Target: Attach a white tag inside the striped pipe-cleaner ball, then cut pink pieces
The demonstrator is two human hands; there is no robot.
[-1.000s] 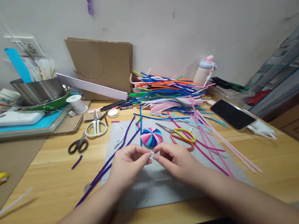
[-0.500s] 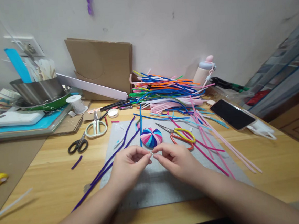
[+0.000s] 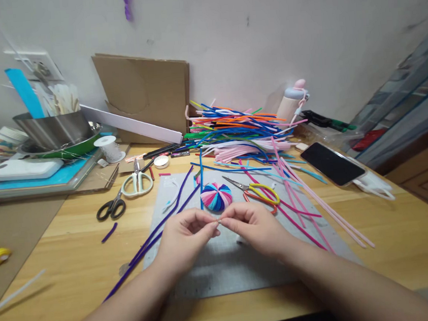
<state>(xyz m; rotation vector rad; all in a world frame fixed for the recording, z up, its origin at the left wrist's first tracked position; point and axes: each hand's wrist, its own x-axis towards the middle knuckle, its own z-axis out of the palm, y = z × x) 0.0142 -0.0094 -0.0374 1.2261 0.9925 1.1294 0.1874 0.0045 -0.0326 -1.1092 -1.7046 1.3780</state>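
Observation:
My left hand [image 3: 188, 234] and my right hand [image 3: 251, 227] meet fingertip to fingertip over the grey mat [image 3: 208, 274]. Both pinch thumb against index finger on something tiny and pale, too small to name. Just beyond the fingers lies a round, puffy piece [image 3: 216, 197] with pink, blue, white and purple wedges. To its right rest scissors with yellow and orange handles [image 3: 264, 194], blades slightly parted. Dark purple pipe cleaners [image 3: 156, 229] run along the left of the mat, and a blue one [image 3: 201, 176] stretches toward the back beside the round piece.
A heap of coloured pipe cleaners [image 3: 241, 128] lies against the wall. Pink pipe cleaners [image 3: 328, 206] and a phone [image 3: 333, 163] are on the right. White-handled scissors [image 3: 137, 184], black-handled scissors [image 3: 111, 208] and a spool [image 3: 109, 149] lie left. Behind stands cardboard [image 3: 145, 91].
My right hand's fingers have drawn in closer to the left fingertips, and its thumb now lies straighter. The things on the table stay where they were.

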